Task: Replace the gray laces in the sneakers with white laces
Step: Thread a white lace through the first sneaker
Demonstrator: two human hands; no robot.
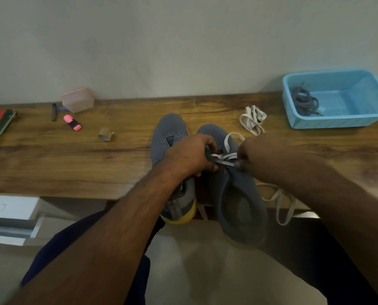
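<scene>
white lace [224, 158] half-threaded in right sneaker [234, 186]; left hand [189, 156] grips tongue, right hand [253, 155] pinches lace end. risk: skipped eyelet, uneven ends from dangling slack.

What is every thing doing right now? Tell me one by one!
Left hand: gripping the right sneaker's tongue.
Right hand: pinching the white lace.
Right gray knit sneaker: partly laced white.
Left gray knit sneaker: eyelets without a lace.
Spare white lace: bundled on the table.
Gray laces: piled inside the basket.
Blue plastic basket: upright, open.
</scene>
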